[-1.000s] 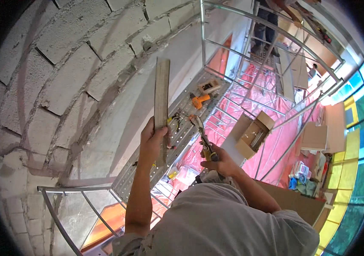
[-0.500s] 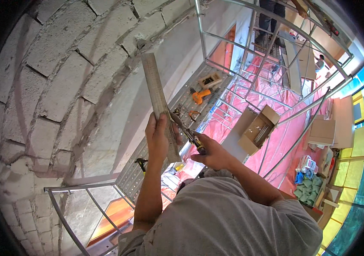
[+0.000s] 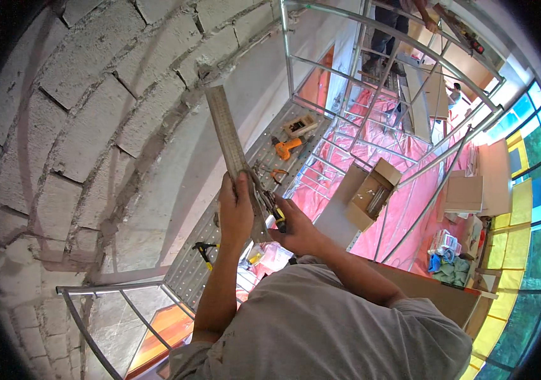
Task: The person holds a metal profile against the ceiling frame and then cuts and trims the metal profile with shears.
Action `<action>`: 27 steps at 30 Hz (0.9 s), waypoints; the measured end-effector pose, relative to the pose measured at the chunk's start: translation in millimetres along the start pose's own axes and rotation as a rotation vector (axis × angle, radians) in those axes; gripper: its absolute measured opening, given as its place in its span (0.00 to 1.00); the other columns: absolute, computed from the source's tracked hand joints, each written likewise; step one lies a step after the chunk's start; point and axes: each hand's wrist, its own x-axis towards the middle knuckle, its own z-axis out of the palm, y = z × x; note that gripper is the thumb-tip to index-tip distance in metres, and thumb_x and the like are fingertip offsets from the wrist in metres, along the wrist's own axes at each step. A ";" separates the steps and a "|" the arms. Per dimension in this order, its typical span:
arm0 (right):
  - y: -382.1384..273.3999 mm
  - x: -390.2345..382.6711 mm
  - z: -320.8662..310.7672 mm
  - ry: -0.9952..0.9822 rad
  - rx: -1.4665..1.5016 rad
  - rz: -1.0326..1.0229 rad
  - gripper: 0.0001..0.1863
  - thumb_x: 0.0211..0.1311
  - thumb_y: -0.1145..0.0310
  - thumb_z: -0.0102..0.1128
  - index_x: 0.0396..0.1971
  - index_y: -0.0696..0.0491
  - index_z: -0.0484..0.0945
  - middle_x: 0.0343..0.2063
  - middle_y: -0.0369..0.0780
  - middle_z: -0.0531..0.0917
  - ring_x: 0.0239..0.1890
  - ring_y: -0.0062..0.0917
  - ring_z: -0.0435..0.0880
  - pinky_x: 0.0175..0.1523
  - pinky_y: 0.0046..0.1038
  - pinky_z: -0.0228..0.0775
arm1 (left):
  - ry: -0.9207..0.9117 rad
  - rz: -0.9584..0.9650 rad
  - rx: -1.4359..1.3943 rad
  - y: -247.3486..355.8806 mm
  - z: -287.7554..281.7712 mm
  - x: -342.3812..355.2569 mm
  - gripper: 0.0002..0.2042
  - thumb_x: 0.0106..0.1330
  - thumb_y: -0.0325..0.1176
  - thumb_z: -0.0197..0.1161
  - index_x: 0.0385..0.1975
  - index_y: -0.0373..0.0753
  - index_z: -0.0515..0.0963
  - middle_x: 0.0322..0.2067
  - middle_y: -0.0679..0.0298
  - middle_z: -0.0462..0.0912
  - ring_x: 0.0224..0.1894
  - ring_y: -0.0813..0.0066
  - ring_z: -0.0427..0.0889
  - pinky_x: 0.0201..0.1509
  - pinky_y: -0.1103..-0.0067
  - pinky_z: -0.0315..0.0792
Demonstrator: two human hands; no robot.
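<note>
A long, narrow grey metal strip point(image 3: 224, 123) rises diagonally from my left hand point(image 3: 235, 210), whose fingers are wrapped round its lower part. My right hand point(image 3: 294, 228) grips cutting snips point(image 3: 279, 214) with yellow-and-black handles; their jaws lie against the strip's edge beside my left hand, and whether they bite it I cannot tell. Behind, on the perforated metal scaffold deck point(image 3: 183, 271), lie an orange drill point(image 3: 288, 147), an orange-handled tool point(image 3: 277, 176), a small open box point(image 3: 299, 125) and a black-and-yellow tool point(image 3: 203, 253).
A block wall point(image 3: 83, 120) runs along the left. Scaffold rails point(image 3: 327, 64) surround the deck. Below are pink sheeting point(image 3: 403, 228), an open cardboard box point(image 3: 374, 195) and stacked boards point(image 3: 492, 180). Another person point(image 3: 389, 35) stands on scaffolding at the top. Coloured windows point(image 3: 524, 266) line the right.
My right hand has raised the snips toward the strip and brought their jaws against it beside my left hand. The strip's top now leans further to the left.
</note>
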 end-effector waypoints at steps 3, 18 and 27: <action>9.8 -3.8 7.9 0.107 -0.078 -0.079 0.46 0.55 0.66 0.70 0.72 0.62 0.58 0.58 0.59 0.74 0.63 0.54 0.74 0.69 0.43 0.67 | -0.020 0.082 0.022 -4.3 3.9 -2.2 0.18 0.82 0.46 0.50 0.43 0.35 0.74 0.30 0.56 0.78 0.34 0.64 0.78 0.41 0.64 0.71; 24.2 -8.7 27.2 0.250 -0.160 -0.022 0.38 0.56 0.70 0.69 0.66 0.62 0.64 0.52 0.57 0.77 0.55 0.52 0.81 0.60 0.44 0.75 | -0.049 0.121 -0.138 -15.6 16.8 -5.6 0.20 0.81 0.45 0.52 0.56 0.32 0.73 0.41 0.50 0.82 0.42 0.60 0.81 0.49 0.67 0.74; 6.6 -4.0 -0.3 0.428 -0.144 -0.065 0.35 0.58 0.70 0.71 0.64 0.62 0.68 0.50 0.54 0.81 0.49 0.46 0.86 0.52 0.38 0.80 | -0.094 0.135 -0.138 -19.6 28.3 -13.7 0.21 0.82 0.47 0.49 0.41 0.31 0.75 0.31 0.59 0.78 0.33 0.66 0.74 0.39 0.68 0.70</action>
